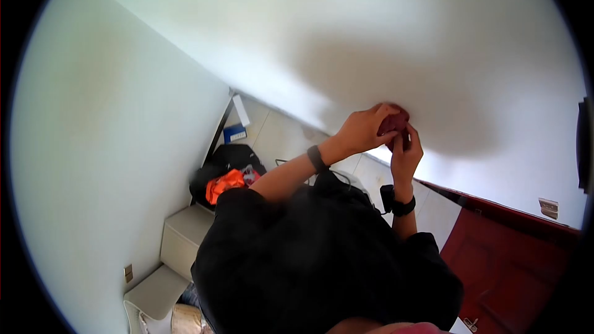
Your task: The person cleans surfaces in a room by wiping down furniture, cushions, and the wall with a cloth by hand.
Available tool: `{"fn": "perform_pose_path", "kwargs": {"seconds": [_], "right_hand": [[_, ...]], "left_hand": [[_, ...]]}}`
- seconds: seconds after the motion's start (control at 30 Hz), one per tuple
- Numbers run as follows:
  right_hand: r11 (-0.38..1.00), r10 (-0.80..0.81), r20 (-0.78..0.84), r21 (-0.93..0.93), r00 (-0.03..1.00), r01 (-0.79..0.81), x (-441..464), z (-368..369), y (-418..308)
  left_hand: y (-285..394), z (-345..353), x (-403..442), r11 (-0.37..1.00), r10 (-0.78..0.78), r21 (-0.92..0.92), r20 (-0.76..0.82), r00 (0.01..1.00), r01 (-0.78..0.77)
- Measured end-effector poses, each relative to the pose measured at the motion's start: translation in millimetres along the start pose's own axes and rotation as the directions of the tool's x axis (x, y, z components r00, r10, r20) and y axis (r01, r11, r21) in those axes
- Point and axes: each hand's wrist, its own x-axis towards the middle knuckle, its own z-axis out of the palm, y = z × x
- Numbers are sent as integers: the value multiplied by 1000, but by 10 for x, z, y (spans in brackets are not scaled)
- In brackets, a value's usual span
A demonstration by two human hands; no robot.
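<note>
My left hand (366, 128) reaches in from the left with its fingers curled round a small dark red object (394, 125), whose kind I cannot make out. From below, my right hand (406, 153) grips the same object with thumb and fingertips. Fingers cover much of it. Both hands are raised close to the white wall (334, 80), and their shadow falls on it; whether the object touches the wall I cannot tell. A dark band (317, 159) circles my left wrist, and a black strap with a small box (396, 201) is on my right wrist.
At the lower right stands a dark red door (501, 260), with a metal plate (549, 208) on the wall nearby. Left on the floor are a black bag (232, 159), an orange item (224, 185) and a blue box (235, 133). Pale boxes (185, 229) line the left wall.
</note>
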Motion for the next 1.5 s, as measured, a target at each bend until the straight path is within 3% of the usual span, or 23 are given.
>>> {"fn": "perform_pose_path", "kwargs": {"seconds": [0.03, 0.07, 0.13, 0.17, 0.23, 0.33, 0.43, 0.5, 0.77, 0.93, 1.3, 1.5], "right_hand": [[995, -72, 19, -69, 997, 73, 18, 59, -28], [971, -178, 8, -160, 984, 177, -24, 62, -120], [918, -391, 7, -71, 921, 390, -133, -13, -457], [865, -502, 13, 14, 865, 501, -198, -53, -610], [838, -539, -10, 88, 842, 538, -309, -118, -809], [832, -532, -42, 160, 846, 532, -458, -98, -949], [856, -482, -35, 191, 875, 480, -579, 17, -932], [872, -447, -23, 210, 894, 442, -678, 120, -910], [882, -393, 58, 306, 918, 358, -1094, 628, -823], [855, -419, 93, 376, 903, 357, -1270, 505, -912], [847, -368, 33, 424, 929, 320, -1363, -1632, -271], [854, -350, -14, 406, 937, 325, -1276, -2117, -68]], "left_hand": [[55, -107, -11, 999, -39, -35, -24, 999, 38], [135, -189, -40, 999, 31, -8, -66, 997, -31], [487, -484, -58, 967, 250, 53, -23, 968, -249], [662, -598, -73, 911, 406, 109, -80, 910, -397], [967, -682, -101, 781, 622, 254, -234, 747, -570], [1493, -758, -213, 848, 489, 50, -457, 743, -527], [1842, -781, -266, 849, 408, -63, -553, 727, -524], [1825, -689, -237, 796, 511, 16, -555, 657, -606], [2064, -146, -351, 805, 518, 46, -540, 663, -592], [2289, 445, -405, 811, 512, 45, -536, 671, -583], [2567, 1720, -587, 848, 491, 91, -503, 711, -522], [2543, 2018, -650, 857, 489, 118, -493, 720, -501]]}}
